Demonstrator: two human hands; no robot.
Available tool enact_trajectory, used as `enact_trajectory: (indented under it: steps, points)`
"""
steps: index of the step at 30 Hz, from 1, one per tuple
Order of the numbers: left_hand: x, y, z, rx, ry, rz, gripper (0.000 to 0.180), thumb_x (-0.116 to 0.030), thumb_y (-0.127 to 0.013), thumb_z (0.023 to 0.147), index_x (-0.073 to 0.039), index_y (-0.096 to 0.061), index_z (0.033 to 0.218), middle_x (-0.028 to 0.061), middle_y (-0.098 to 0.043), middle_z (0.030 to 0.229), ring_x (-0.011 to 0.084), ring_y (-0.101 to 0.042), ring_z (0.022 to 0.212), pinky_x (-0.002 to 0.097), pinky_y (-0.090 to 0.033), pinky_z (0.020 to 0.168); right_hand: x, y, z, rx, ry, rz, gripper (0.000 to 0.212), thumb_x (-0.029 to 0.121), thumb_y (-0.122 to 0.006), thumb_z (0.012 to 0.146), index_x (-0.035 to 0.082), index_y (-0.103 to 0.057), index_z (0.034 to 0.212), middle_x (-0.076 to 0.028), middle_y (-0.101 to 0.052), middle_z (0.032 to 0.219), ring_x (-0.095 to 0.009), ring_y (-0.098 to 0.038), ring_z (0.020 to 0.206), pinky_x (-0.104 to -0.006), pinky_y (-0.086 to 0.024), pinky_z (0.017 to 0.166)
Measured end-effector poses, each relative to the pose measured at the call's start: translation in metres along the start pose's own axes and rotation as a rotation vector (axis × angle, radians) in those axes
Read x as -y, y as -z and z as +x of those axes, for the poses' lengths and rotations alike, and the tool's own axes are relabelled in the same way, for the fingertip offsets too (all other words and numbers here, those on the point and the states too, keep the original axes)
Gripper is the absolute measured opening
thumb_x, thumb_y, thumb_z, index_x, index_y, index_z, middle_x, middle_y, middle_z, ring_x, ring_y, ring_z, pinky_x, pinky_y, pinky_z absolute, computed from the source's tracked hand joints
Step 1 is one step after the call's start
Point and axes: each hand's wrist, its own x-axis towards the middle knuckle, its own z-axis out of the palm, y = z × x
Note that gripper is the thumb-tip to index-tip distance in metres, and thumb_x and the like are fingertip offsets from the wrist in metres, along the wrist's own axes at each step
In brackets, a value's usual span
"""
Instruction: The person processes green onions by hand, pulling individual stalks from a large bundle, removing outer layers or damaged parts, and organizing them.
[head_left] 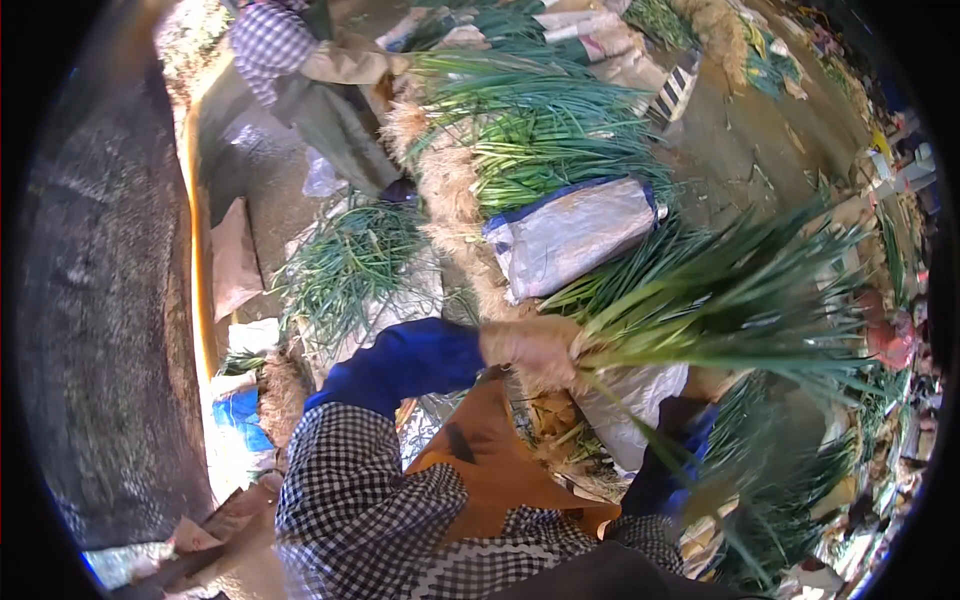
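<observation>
nearest, the person's left hand (530, 350) is clamped round the root end of a bunch of green onions (720, 300), leaves fanning right. the right hand (705, 385) sits under the bunch (grip hidden, so open or closed cannot be told). judged: gathering a bundle; next needs a steady hold. farther off, another person's sleeve (270, 45) beside the heaped greens (540, 130).

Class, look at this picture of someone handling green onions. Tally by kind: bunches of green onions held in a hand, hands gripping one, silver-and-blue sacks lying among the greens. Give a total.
Held bunch of green onions: 1
Left hand gripping it: 1; right hand hidden behind the leaves
Silver-and-blue sack: 1
Total: 3
</observation>
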Motion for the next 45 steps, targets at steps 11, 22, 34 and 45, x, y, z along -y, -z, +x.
enact_trajectory:
  steps: [11,22,34,45]
  points:
    - [0.206,0.143,0.105,0.208,0.079,-1.058,0.052,0.005,-0.056,0.066,-0.003,-0.047,0.116,0.005,-0.058,0.092,0.0146,-0.055,0.085,0.0261,-0.045,0.075,-0.152,0.12,0.136,-0.226,-0.313,0.042,0.054,0.038,-0.047,0.085,0.014,-0.035,0.132,-0.007,-0.039,0.134,-0.025,-0.035,0.122,-0.046,-0.021,0.103]
    - [0.249,0.113,0.097,-0.577,0.122,-0.517,0.052,-0.003,-0.06,0.067,-0.003,-0.046,0.117,0.0074,-0.057,0.095,0.0175,-0.054,0.087,0.0281,-0.044,0.077,-0.198,0.191,-0.021,0.073,-0.556,-0.319,0.067,0.039,-0.042,0.087,0.001,-0.018,0.137,-0.018,-0.023,0.14,-0.03,-0.025,0.128,-0.0397,-0.02,0.104]
    - [0.239,0.112,0.125,-0.883,0.275,-0.26,0.055,-0.012,-0.065,0.068,-0.004,-0.046,0.119,0.0101,-0.056,0.098,0.0205,-0.053,0.088,0.0304,-0.043,0.08,-0.202,0.163,-0.059,-0.268,-0.859,-0.835,0.048,0.041,-0.045,0.087,0.013,-0.044,0.126,-0.011,-0.048,0.123,-0.02,-0.048,0.108,-0.0308,-0.036,0.09]
    - [0.233,0.097,0.108,-1.009,0.238,-0.164,0.053,-0.016,-0.062,0.076,-0.005,-0.039,0.123,0.0162,-0.055,0.102,0.0252,-0.053,0.094,0.0373,-0.043,0.08,-0.187,0.168,-0.089,-0.24,-0.878,-0.921,0.043,0.036,-0.046,0.087,0.01,-0.048,0.12,-0.011,-0.052,0.115,-0.021,-0.051,0.101,-0.0318,-0.038,0.087]
